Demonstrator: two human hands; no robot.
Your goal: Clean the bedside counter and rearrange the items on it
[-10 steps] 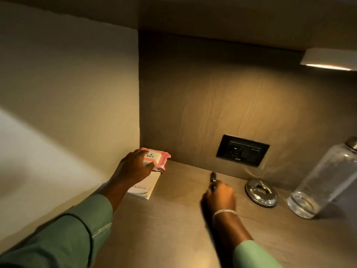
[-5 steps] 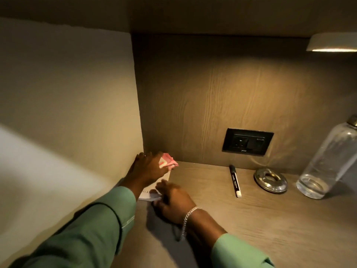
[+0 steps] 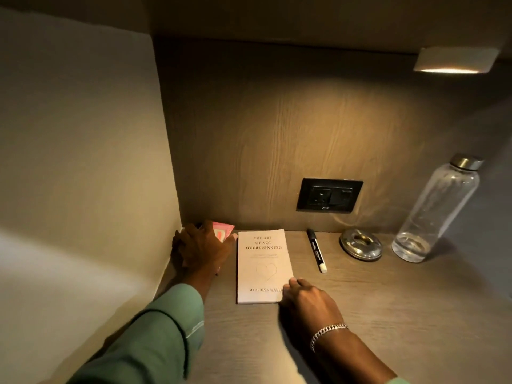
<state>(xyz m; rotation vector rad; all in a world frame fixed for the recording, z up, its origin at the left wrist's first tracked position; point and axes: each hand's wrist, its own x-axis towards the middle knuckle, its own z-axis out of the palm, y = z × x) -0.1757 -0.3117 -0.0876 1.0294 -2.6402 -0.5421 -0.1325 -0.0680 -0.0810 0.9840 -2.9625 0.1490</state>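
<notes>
A white paperback book (image 3: pixel 263 261) lies flat on the wooden bedside counter (image 3: pixel 388 314), cover up. My right hand (image 3: pixel 307 303) rests with its fingertips on the book's near right corner. My left hand (image 3: pixel 202 250) lies over a pink wipes pack (image 3: pixel 223 232) in the back left corner, against the wall. A black marker (image 3: pixel 316 250) with a white cap lies right of the book. Beyond it sit a round metal ashtray (image 3: pixel 360 247) and a clear plastic bottle (image 3: pixel 437 209) with a metal cap.
A black wall socket (image 3: pixel 329 195) sits in the wood back panel above the marker. A beige side wall (image 3: pixel 83 162) closes the left. A lamp (image 3: pixel 454 60) glows under the shelf at top right.
The book has come out from under the pink pack and now lies beside it toward the middle. My right hand moved with it. My left hand stayed on the pack in the corner.
</notes>
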